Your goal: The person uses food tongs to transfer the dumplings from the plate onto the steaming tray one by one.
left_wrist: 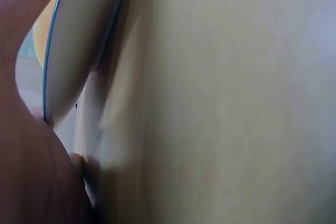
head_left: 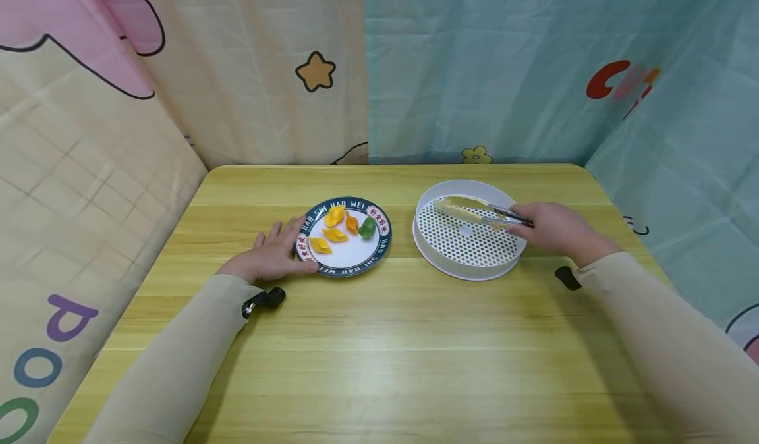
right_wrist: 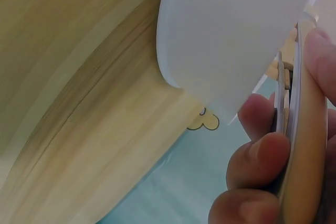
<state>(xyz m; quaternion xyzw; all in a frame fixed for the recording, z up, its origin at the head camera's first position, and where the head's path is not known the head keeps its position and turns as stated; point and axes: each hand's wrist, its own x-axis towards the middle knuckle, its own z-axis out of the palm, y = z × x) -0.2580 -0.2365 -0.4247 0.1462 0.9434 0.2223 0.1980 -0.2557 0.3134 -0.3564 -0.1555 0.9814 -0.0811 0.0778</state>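
My left hand [head_left: 273, 249] rests against the left side of a round plate [head_left: 344, 261] with a dark green, lettered rim. Its fingers are spread, and its thumb lies along the near rim. On the plate lie three yellow dumplings [head_left: 335, 234], an orange dumpling [head_left: 351, 222] and a green dumpling [head_left: 367, 228]. My right hand [head_left: 551, 230] grips a pair of tongs [head_left: 486, 220] by the handles. The pale yellow tong tips are apart, over the perforated floor of a round white strainer [head_left: 435, 256]. In the right wrist view, fingers wrap the tongs' handle [right_wrist: 304, 145] beside the strainer's wall [right_wrist: 226, 35].
Plate and strainer stand side by side on a wooden table [head_left: 379, 352], with a gap of bare wood between them. Printed curtains [head_left: 474, 68] hang behind the table's far edge and along both sides.
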